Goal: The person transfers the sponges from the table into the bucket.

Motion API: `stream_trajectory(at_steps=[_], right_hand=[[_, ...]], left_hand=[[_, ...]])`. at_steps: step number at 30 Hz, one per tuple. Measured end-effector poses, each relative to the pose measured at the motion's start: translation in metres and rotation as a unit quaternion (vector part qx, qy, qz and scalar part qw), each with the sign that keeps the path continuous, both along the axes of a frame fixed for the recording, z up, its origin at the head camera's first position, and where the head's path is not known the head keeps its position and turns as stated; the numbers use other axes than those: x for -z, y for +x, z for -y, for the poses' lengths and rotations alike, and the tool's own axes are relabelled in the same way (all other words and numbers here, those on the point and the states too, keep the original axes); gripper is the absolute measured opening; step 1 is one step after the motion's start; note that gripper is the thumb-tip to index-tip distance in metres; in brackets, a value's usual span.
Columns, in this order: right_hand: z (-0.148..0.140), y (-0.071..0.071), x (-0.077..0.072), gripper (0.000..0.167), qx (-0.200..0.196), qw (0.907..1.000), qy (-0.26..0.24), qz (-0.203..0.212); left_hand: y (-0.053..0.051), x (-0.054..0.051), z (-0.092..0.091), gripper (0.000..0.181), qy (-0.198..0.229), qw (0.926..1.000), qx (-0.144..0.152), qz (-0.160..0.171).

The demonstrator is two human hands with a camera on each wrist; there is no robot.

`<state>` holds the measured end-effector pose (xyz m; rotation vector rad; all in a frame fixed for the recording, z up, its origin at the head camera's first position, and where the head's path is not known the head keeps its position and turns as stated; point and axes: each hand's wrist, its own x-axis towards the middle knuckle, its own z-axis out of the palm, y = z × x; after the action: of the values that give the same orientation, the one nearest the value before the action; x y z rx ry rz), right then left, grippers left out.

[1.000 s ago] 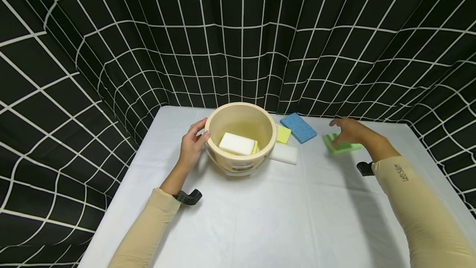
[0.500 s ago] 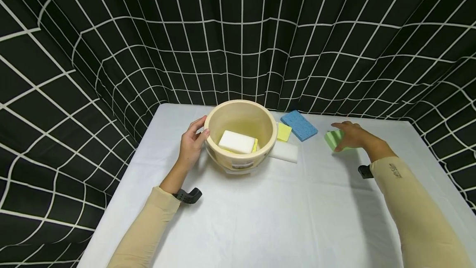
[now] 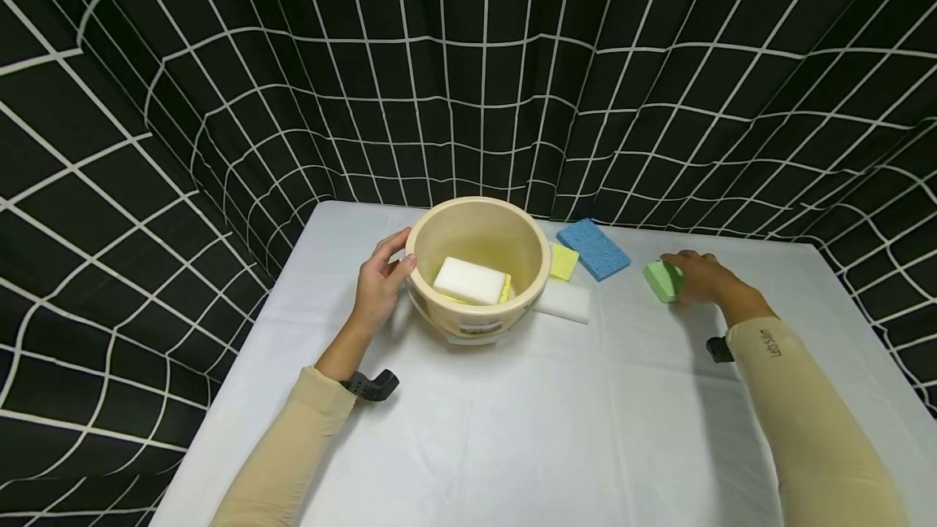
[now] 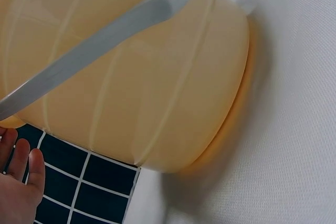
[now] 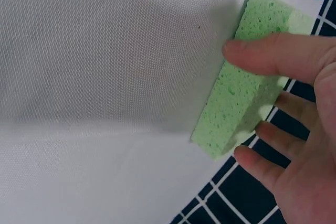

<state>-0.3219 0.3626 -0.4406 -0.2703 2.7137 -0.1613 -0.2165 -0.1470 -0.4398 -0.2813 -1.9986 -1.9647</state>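
Right side of the table: the right hand [image 3: 703, 279] has a partial grip on a pale green, porous rectangular sponge [image 3: 661, 280]. Thumb lies across one face; some fingers stand on the far side. The lower fingers reach toward it nearly straight, so the hold looks like a thumb-and-finger pinch. The sponge sits at the right, well apart from the bucket; whether its lower edge touches the white woven tablecloth [image 3: 498, 429], I cannot tell.

Left side: the left hand [image 3: 376, 287] is spread at the rim of a cream, round plastic bucket [image 3: 479, 310], fingers and thumb loosely bent. No sign of a firm clench; whether a tip hooks over the rim, I cannot make out.

Inside the bucket: a white rectangular foam block [image 3: 470, 280] over something yellow. Beside it on the cloth: a flat blue sponge [image 3: 594, 249], a small yellow square pad [image 3: 564, 262], and another white foam block, partly hidden by the bucket.

Risks, my judgement: a pinch this high and narrow could let the green sponge pivot or slip. A knock on the bucket could shift it, the left hand's contact being so light.
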Motion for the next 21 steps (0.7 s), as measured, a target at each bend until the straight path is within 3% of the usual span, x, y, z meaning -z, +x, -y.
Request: stream_trajectory(at_steps=[5, 21], right_hand=[[0.001, 0.0, -0.002, 0.085, 0.004, 0.9999, 0.006, -0.009], [0.004, 0.002, -0.014, 0.091, 0.028, 0.9987, 0.004, -0.043]], left_hand=[[0.0, -0.002, 0.001, 0.045, -0.011, 0.9999, 0.007, 0.0], [0.001, -0.003, 0.001, 0.044, -0.011, 0.9999, 0.0, -0.006]])
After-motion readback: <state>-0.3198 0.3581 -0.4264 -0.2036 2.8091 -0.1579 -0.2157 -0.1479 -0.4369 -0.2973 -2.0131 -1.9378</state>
